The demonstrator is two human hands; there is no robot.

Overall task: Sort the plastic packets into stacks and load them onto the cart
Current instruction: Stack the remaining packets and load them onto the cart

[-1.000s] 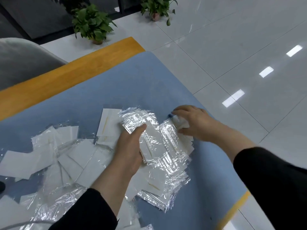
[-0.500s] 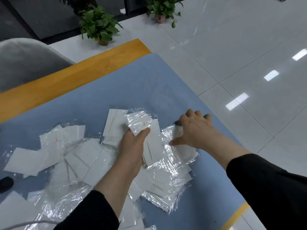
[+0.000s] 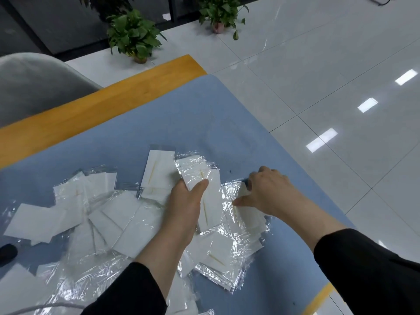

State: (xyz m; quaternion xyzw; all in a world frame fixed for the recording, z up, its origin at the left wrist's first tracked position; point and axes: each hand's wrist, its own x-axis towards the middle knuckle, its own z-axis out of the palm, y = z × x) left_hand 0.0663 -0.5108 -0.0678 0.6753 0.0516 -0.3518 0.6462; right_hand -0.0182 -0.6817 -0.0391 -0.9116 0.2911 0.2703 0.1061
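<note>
Several clear plastic packets with white inserts lie scattered on a blue mat [image 3: 159,123]. My left hand [image 3: 185,201] grips a small stack of packets [image 3: 200,176], thumb on top, fingers underneath and hidden. My right hand [image 3: 263,189] lies to the right of it with its fingers and thumb curled round the edge of a crinkled packet [image 3: 234,201] on the pile. More packets [image 3: 222,253] spread below both hands, and a loose heap [image 3: 79,212] lies to the left. No cart is in view.
The mat covers a wooden table [image 3: 91,110] whose right edge drops to a white tiled floor [image 3: 318,87]. A grey chair [image 3: 34,83] stands at the far left. Two potted plants [image 3: 134,37] sit on the floor beyond. A dark object [image 3: 8,252] lies at the left edge.
My right hand slid down and right from the far edge of the pile onto a crinkled packet. The left hand kept hold of its stack, barely moving.
</note>
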